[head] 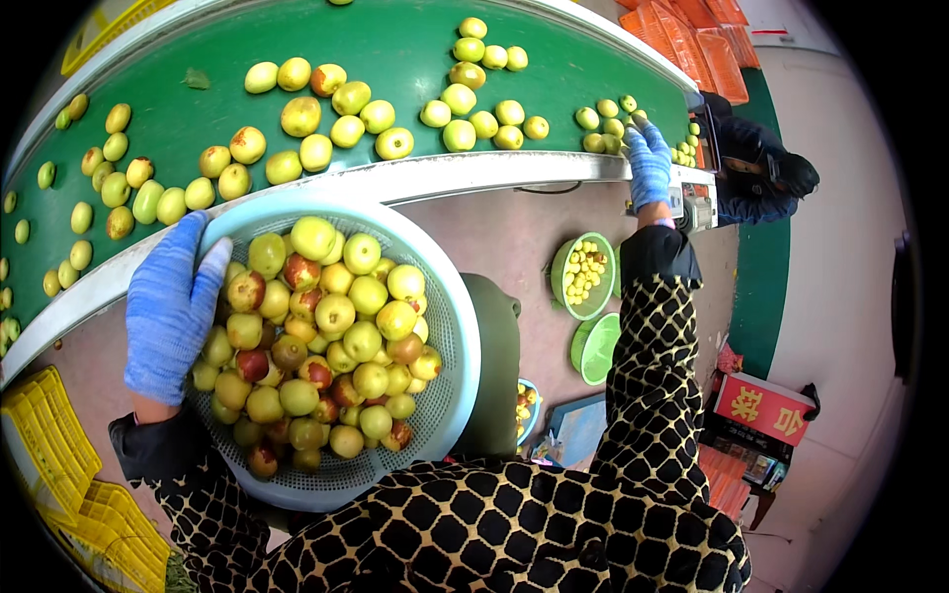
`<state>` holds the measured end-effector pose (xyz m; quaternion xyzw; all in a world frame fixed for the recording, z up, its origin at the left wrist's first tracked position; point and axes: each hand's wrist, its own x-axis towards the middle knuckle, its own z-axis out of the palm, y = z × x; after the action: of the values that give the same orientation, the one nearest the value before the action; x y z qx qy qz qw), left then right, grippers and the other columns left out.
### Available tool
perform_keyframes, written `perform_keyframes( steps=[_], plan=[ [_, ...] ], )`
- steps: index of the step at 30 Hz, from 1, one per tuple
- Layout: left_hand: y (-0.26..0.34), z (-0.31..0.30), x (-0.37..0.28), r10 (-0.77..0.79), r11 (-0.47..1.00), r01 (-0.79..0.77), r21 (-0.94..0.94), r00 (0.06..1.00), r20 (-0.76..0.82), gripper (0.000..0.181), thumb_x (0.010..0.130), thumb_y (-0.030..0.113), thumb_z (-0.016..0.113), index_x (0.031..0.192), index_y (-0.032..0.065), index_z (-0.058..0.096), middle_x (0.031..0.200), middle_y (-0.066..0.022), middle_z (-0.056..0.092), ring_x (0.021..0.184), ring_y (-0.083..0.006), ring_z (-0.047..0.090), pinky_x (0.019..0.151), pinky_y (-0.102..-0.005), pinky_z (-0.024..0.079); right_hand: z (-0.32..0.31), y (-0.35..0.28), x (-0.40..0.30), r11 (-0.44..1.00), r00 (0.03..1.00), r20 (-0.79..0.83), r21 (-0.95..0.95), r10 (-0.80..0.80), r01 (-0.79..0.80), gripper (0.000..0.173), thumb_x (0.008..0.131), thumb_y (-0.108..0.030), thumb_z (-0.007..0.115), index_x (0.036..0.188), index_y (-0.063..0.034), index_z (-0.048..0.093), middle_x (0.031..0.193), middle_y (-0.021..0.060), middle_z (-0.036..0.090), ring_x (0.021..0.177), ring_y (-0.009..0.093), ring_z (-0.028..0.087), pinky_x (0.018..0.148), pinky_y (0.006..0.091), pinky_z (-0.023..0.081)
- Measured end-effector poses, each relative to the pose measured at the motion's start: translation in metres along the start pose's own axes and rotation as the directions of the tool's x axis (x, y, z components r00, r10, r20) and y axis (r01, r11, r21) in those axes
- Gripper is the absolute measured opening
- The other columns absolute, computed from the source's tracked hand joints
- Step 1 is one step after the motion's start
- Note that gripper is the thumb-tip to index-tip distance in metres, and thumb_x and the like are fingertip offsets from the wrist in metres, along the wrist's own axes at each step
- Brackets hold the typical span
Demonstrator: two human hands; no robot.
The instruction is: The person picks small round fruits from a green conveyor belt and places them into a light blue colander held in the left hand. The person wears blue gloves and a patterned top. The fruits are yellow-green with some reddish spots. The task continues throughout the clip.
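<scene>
A light blue plastic colander [452, 415] full of yellow-green and reddish jujube fruits [334, 313] rests against my body. My left hand [169, 304], in a blue knitted glove, lies on the colander's left rim, fingers pointing up beside the conveyor edge. Ahead of me curves a green conveyor belt [207, 111] with scattered fruits [300, 117] on it. My right hand [649, 159], gloved alike, reaches out to the belt's near edge at the right, at a small cluster of fruits [612, 127]. Whether its fingers hold a fruit cannot be made out.
The belt's white metal rail [504, 167] runs between me and the fruits. Green baskets [556, 278], a blue box [574, 430] and yellow crates [44, 437] stand on the floor. A person in dark clothing [764, 174] is beyond the belt's right end, near orange crates [719, 63].
</scene>
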<state>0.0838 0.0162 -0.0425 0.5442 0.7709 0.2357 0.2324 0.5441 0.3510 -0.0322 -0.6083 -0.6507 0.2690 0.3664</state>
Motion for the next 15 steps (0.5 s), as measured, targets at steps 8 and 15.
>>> perform_keyframes(
  steps=[8,15],
  plan=[
    [0.003,0.009,-0.004,-0.04,0.998,0.045,0.054,0.995,-0.096,0.034,0.088,0.018,0.062,0.114,-0.0035,0.058,0.101,-0.0215,0.064,0.094,-0.0322,0.062,0.084,-0.0382,0.048,0.014,0.045,0.087,0.725,0.961,0.265,-0.677,0.083,0.124,0.048,0.084,-0.019,0.063,0.131,-0.016,0.051,0.121,0.019,0.06,0.109,0.03,0.059,0.092,0.0353,0.046],
    [0.006,0.013,0.0,-0.095,0.995,0.094,-0.014,0.994,-0.059,0.034,0.088,0.019,0.062,0.113,-0.0038,0.058,0.101,-0.0215,0.064,0.095,-0.0326,0.062,0.085,-0.0379,0.048,0.028,0.009,0.066,0.795,0.966,0.259,-0.591,0.027,0.136,0.037,0.088,-0.015,0.06,0.125,-0.0125,0.054,0.115,0.0178,0.061,0.1,0.029,0.062,0.081,0.0378,0.053]
  ],
)
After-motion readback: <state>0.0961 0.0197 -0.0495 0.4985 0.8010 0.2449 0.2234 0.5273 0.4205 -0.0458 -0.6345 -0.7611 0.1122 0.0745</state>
